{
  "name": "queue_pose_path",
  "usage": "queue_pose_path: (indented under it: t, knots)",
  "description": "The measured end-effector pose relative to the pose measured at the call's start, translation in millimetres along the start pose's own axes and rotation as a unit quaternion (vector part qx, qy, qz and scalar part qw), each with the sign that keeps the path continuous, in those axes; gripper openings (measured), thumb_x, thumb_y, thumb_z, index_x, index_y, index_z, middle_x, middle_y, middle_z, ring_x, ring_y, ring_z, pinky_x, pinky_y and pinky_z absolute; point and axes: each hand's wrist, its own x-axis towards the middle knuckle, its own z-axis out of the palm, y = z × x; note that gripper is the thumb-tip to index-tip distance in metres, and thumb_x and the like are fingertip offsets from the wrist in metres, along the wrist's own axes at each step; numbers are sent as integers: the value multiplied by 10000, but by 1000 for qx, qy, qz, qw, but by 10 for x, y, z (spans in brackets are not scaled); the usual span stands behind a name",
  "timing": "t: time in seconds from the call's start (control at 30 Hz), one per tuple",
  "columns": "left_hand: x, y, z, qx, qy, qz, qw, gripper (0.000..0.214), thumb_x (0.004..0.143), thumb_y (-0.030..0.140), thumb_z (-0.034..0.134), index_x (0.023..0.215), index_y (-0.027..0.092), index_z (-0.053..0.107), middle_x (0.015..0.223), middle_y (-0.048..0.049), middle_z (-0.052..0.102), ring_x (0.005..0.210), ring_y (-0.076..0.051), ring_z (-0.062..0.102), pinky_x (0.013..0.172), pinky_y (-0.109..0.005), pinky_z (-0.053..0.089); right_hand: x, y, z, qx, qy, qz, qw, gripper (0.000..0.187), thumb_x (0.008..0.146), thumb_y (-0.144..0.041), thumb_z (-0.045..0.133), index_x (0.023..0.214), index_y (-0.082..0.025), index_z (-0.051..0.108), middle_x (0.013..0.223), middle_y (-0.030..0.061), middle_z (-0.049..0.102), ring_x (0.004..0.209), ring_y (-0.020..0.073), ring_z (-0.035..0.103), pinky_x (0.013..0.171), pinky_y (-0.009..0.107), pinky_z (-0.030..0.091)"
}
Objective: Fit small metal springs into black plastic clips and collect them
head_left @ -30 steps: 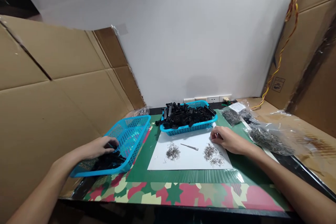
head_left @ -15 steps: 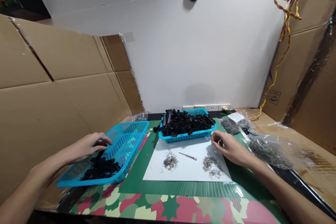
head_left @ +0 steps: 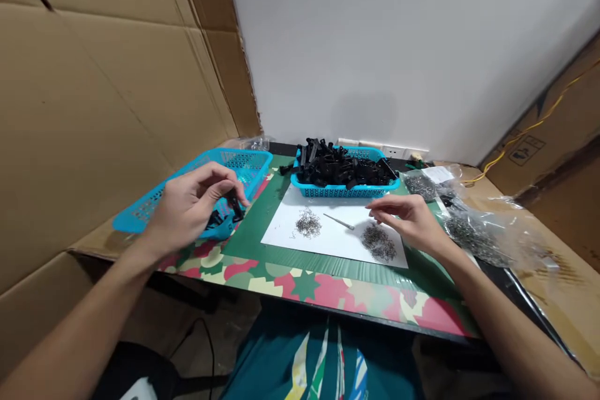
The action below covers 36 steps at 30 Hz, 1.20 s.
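Note:
My left hand [head_left: 192, 203] is raised over the near end of the left blue basket [head_left: 260, 178]. Its fingers are curled round a small black plastic part [head_left: 237, 207], mostly hidden by the hand. More black parts lie behind it in that basket. My right hand [head_left: 407, 219] hovers at the right side of a white sheet [head_left: 281, 234], thumb and fingers drawn together; whatever they may pinch is too small to see. Just below them lies a pile of small metal pieces [head_left: 379, 242]. A second metal pile [head_left: 308, 224] and a slim metal tool [head_left: 339, 221] rest on the sheet.
Behind the sheet stands a blue basket [head_left: 347, 190] heaped with black plastic parts [head_left: 335, 165]. Clear bags of metal pieces [head_left: 473, 240] lie at the right. Cardboard [head_left: 117, 87] walls the left side, and the patterned table edge [head_left: 304, 287] runs along the front.
My left hand has lifted out of the left basket and moved right, now with a black part. My right hand has shifted toward the right metal pile. The view has tilted down.

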Motion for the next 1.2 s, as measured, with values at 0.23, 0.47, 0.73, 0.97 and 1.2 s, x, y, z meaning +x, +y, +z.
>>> queue_pose_path:
  t: [0.23,0.47,0.73,0.97,1.2]
  knots:
    - [-98,316,875,-213,140,-52,966,296,1033,468,635,961,181,651,814,6,613,546,-111,687,401,-199,526,251,-256,64,77,-65,15,995,160,862,-306,834,955,-177,827,873,79,804,742,192,756,694,336,641]
    - [-419,376,1322,-388,-112,-271,874,301,1020,416,652,1249,246,556,855,31,566,559,-70,527,421,-158,378,322,-252,224,102,-77,15,992,134,859,-303,849,867,-174,814,806,67,787,727,177,732,690,313,610]
    - [-680,328,1365,-279,-227,-258,897,763,1027,450,634,1680,274,280,1339,-122,637,1186,-240,624,1030,-373,510,226,-170,268,103,-88,-38,990,134,849,-338,864,830,-208,839,875,66,771,795,187,701,671,299,574]
    - [-714,346,1492,-252,-158,-228,927,576,1023,499,633,1483,154,596,955,-65,718,738,-158,585,683,-270,497,171,-233,323,104,-105,25,989,182,845,-342,852,839,-163,823,815,61,772,716,159,683,646,268,566]
    - [-807,343,1466,-114,-129,-187,967,612,1070,509,524,1584,178,506,885,-47,731,697,-184,595,654,-292,505,159,-257,340,129,-102,36,986,256,836,-405,862,857,-155,816,769,72,769,704,178,702,651,298,584]
